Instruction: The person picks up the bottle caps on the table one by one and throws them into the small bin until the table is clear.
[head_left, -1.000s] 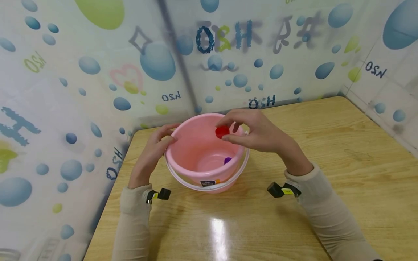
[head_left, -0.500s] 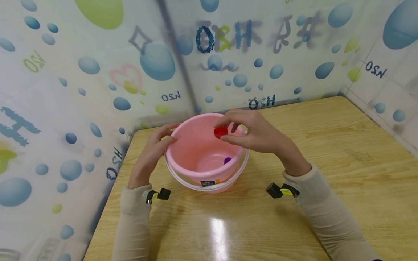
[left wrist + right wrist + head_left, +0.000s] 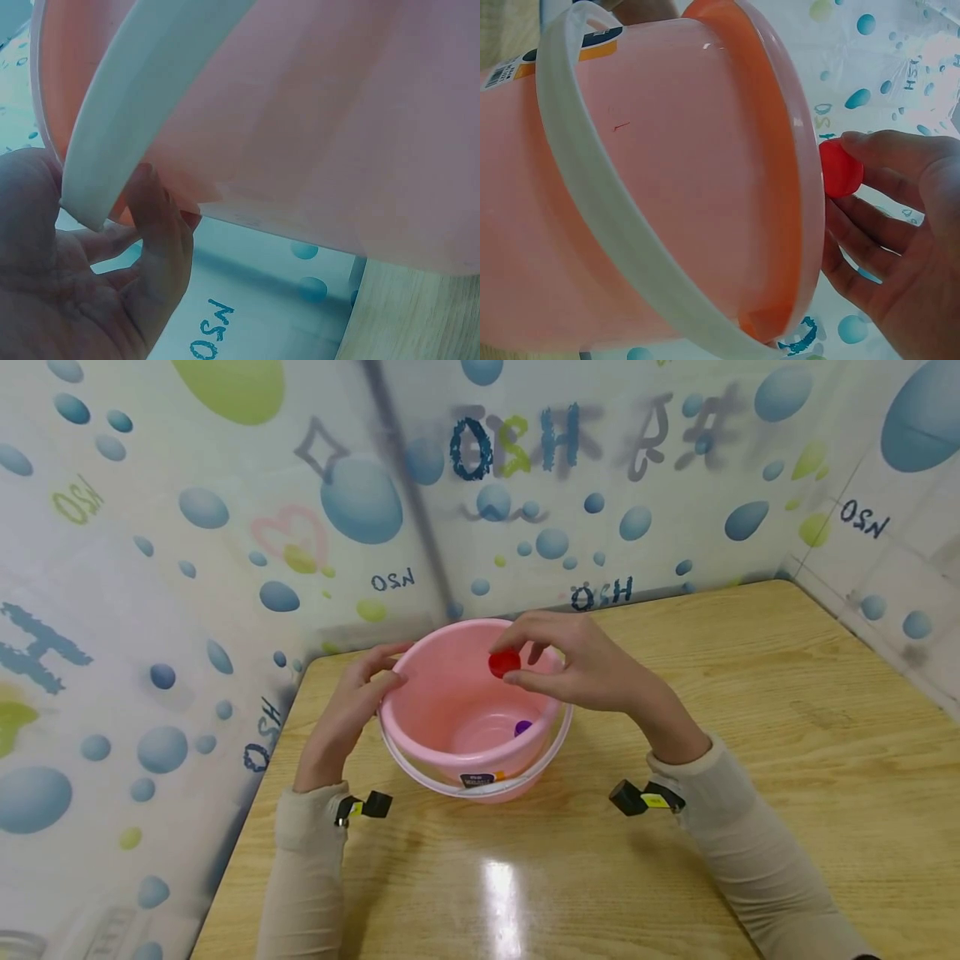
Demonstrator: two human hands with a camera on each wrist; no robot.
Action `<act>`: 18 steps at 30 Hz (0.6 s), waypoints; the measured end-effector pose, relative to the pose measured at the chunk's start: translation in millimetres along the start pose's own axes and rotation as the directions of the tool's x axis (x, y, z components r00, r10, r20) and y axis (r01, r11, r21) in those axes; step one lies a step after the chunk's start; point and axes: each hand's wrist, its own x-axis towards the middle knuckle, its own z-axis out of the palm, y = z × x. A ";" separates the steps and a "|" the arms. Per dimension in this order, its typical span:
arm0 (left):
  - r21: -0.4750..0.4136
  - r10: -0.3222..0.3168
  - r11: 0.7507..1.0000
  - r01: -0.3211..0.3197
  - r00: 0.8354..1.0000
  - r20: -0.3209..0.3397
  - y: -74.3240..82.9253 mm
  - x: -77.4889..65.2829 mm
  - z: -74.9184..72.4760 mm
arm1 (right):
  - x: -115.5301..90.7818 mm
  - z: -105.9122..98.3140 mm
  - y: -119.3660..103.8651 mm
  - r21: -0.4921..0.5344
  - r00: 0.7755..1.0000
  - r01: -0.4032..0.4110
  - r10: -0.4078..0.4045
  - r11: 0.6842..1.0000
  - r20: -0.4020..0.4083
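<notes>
Head view gives us a pink bucket (image 3: 450, 681), our landmark, standing on a wood-grain table (image 3: 712, 693). Over its mouth, towards the right rim, the right hand (image 3: 588, 664) pinches a small red piece (image 3: 503, 664) between thumb and fingertips; they cover part of it, and we cannot tell its full shape. From the right wrist, the bucket's rim cuts off that piece's left edge and hides some fingertips, so we cannot say whether it touches the rim.

Inside the bucket, low on the right, lies a small purple piece (image 3: 522, 727); the near rim hides its lower part. At the bucket's left rim, the left hand (image 3: 351, 697) grips with the thumb over the lip and the fingers bent round outside. From the left wrist, the white handle (image 3: 592, 172) blocks part of that grip, and the bucket runs out of frame.

On the bucket's front we find a dark label (image 3: 476, 781) with an orange corner, its print too small for us to read. From the right wrist we make out a barcode (image 3: 501, 75) beside it. Behind the bucket, the patterned wall carries large lettering (image 3: 514, 446) that we read as O, 2, H, with blurred grey marks around it.
</notes>
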 end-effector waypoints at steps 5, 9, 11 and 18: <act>0.009 0.014 1.000 -0.014 1.000 0.003 -0.5 0.9 0.1 | 0.7 0.7 0.4 0.003 1.000 0.008 -0.008 1.000 -0.005; -0.001 0.009 1.000 -0.009 1.000 0.000 0.0 1.0 0.0 | 1.2 1.8 0.3 0.014 1.000 0.009 -0.009 1.000 -0.007; -0.006 0.002 1.000 -0.002 1.000 -0.001 1.1 0.6 0.3 | 1.4 2.6 0.2 0.015 1.000 0.004 -0.004 1.000 -0.004; -0.003 -0.029 1.000 0.029 1.000 0.009 17.8 -6.9 2.1 | 2.4 5.6 0.1 0.024 1.000 -0.002 0.002 1.000 0.008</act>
